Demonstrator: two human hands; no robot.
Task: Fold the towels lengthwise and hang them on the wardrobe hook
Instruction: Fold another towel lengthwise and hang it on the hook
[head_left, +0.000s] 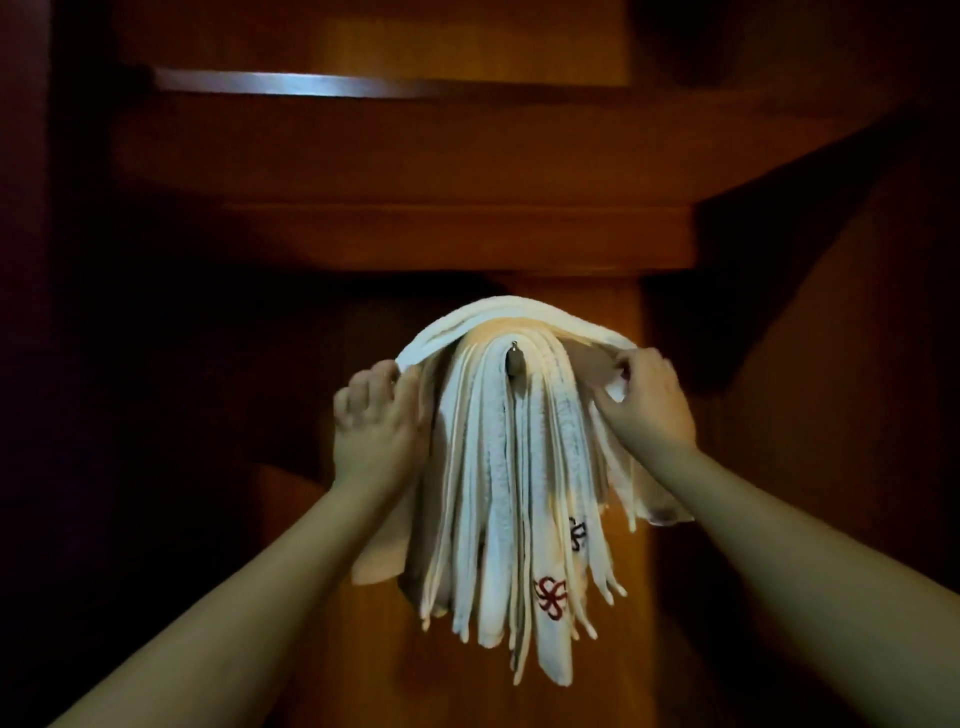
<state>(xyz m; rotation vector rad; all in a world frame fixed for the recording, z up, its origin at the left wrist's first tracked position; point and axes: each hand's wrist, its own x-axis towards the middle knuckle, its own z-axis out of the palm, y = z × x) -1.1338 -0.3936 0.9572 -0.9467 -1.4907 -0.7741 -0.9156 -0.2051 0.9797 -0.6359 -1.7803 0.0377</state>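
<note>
Wooden wardrobe (467, 249); both hands (376, 410) (649, 395) grip top towel (509, 314) over hook (513, 358).

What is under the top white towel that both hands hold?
Under the top white towel, several folded white towels hang over a metal hook. The hook's base is covered.

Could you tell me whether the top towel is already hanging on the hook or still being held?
Still held: the left hand and right hand grip the top towel, arched over the hanging towels; the hook shows beneath.

No legible text. Red embroidered emblem (550, 597) on one hanging towel (540, 545); a darker one (576, 532) above it.
</note>
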